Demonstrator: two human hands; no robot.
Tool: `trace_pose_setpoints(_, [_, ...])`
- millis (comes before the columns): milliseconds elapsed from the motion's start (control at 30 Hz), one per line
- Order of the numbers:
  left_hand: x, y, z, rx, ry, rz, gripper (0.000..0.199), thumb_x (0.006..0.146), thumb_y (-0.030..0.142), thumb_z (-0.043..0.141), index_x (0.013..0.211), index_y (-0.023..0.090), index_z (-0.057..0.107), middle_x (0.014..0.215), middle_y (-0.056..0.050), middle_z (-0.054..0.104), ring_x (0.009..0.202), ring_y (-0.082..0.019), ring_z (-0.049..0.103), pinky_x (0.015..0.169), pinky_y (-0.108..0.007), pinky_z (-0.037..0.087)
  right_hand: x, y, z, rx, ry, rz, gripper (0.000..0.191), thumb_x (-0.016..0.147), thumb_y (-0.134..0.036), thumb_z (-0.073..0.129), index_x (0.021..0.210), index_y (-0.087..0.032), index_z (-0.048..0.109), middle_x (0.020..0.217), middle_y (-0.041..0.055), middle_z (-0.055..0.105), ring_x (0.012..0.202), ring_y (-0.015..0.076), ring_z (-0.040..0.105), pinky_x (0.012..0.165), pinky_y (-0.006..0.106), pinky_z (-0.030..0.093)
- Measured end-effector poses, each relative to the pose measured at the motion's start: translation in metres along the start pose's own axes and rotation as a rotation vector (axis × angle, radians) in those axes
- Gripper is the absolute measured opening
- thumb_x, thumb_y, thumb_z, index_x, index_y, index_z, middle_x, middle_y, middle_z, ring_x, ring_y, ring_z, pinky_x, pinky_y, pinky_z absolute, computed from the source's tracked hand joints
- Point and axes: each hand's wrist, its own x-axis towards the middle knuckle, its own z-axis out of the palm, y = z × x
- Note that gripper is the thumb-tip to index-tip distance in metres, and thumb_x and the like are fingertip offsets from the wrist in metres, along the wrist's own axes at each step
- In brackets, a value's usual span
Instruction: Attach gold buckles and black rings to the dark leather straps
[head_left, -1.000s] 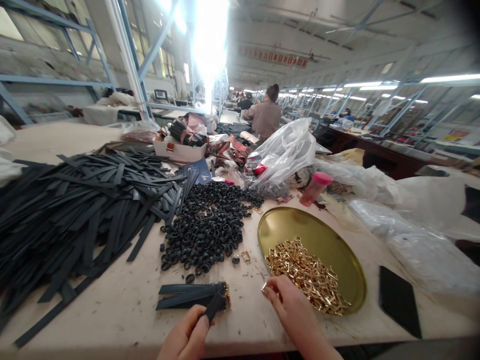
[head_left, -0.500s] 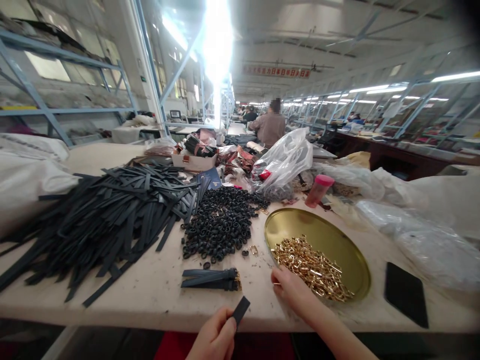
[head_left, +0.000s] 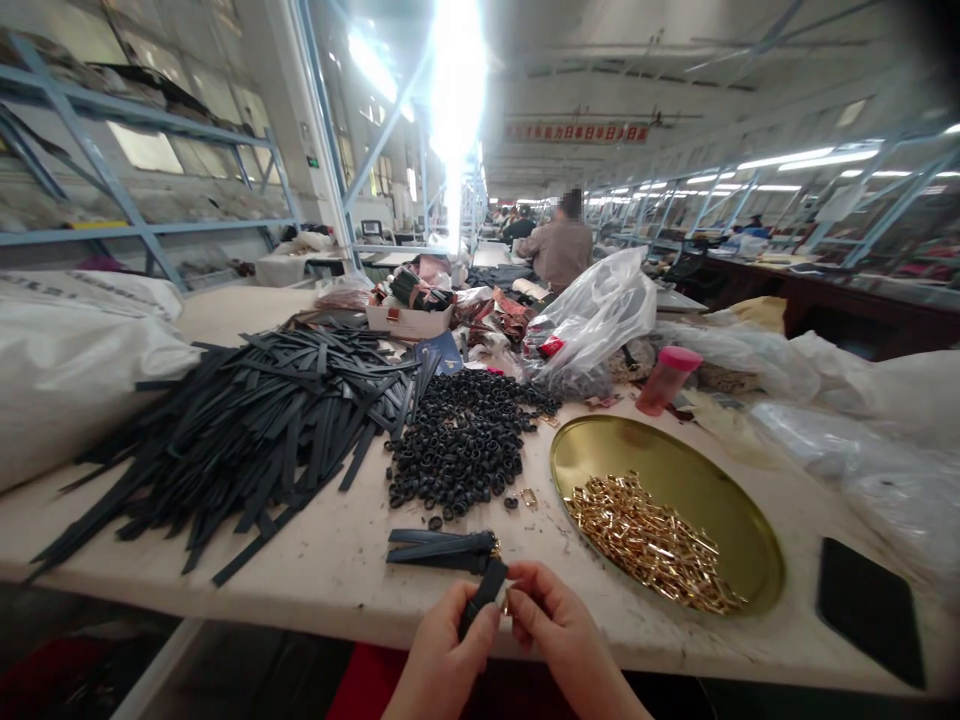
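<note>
My left hand (head_left: pixel 459 640) is closed around a short dark strap (head_left: pixel 489 584) near the table's front edge. Beside it, my right hand (head_left: pixel 546 612) pinches a small gold buckle (head_left: pixel 506 603), mostly covered by the fingers, against the strap's end. Just beyond the hands lies a bundle of finished-looking straps (head_left: pixel 439 550) with gold buckles at its right end. Several black loops (head_left: pixel 465 440) form a heap behind that bundle. To the right, a gold-coloured round tray (head_left: pixel 739 500) holds a pile of gold buckles (head_left: pixel 649 540).
A large pile of dark straps (head_left: pixel 262 430) covers the left of the table, beside a white sack (head_left: pixel 75 370). A pink-lidded jar (head_left: pixel 667 382), a clear plastic bag (head_left: pixel 596 320) and a dark flat slab (head_left: pixel 870 610) stand or lie rightward. A person (head_left: pixel 564 245) is further back.
My right hand has moved from the tray's edge leftward to my left hand, bringing a gold buckle to the strap. The whole view has shifted slightly.
</note>
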Motion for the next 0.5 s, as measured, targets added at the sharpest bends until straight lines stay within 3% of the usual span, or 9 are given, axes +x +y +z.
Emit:
trace_pose_setpoints(133, [0.005,0.001,-0.002,0.067,-0.034,0.036,0.017,0.075,0.029,0.049,0.079,0.014,0.057,0.07,-0.001,0.062,0.067,-0.015,0.054,0.062,-0.023,0.04,0.001,0.009,-0.001,-0.138,-0.091,-0.007,0.031,0.077,-0.045,0.054,0.092,-0.018,0.055,0.058,-0.0056,0.05,0.047,0.0076,0.045,0.044,0.02,0.036])
trace_pose_setpoints(267, [0.012,-0.007,0.0,0.152,-0.072,-0.002,0.014,0.074,0.027,0.049,0.074,0.014,0.056,0.068,-0.002,0.063,0.064,-0.016,0.056,0.059,-0.023,0.041,0.003,0.015,-0.003,-0.171,-0.105,0.058,0.033,0.078,-0.047,0.051,0.092,-0.017,0.052,0.052,-0.0069,0.048,0.043,0.007,0.044,0.041,0.019,0.033])
trace_pose_setpoints(400, [0.018,-0.011,-0.003,0.145,-0.081,-0.05,0.013,0.075,0.024,0.043,0.07,0.016,0.052,0.055,0.002,0.058,0.055,-0.014,0.054,0.054,-0.022,0.04,0.002,0.014,-0.004,0.085,-0.221,0.268,0.043,0.075,-0.048,0.053,0.103,-0.016,0.048,0.056,-0.0046,0.054,0.042,0.0069,0.046,0.041,0.018,0.034])
trace_pose_setpoints(500, [0.021,-0.009,-0.008,0.234,-0.036,-0.05,0.012,0.073,0.02,0.042,0.072,0.016,0.053,0.059,0.001,0.059,0.058,-0.015,0.054,0.054,-0.022,0.039,0.0,0.01,-0.004,0.283,-0.313,0.334,0.061,0.063,-0.031,0.07,0.116,-0.019,0.042,0.066,-0.004,0.058,0.051,0.0068,0.05,0.05,0.019,0.039])
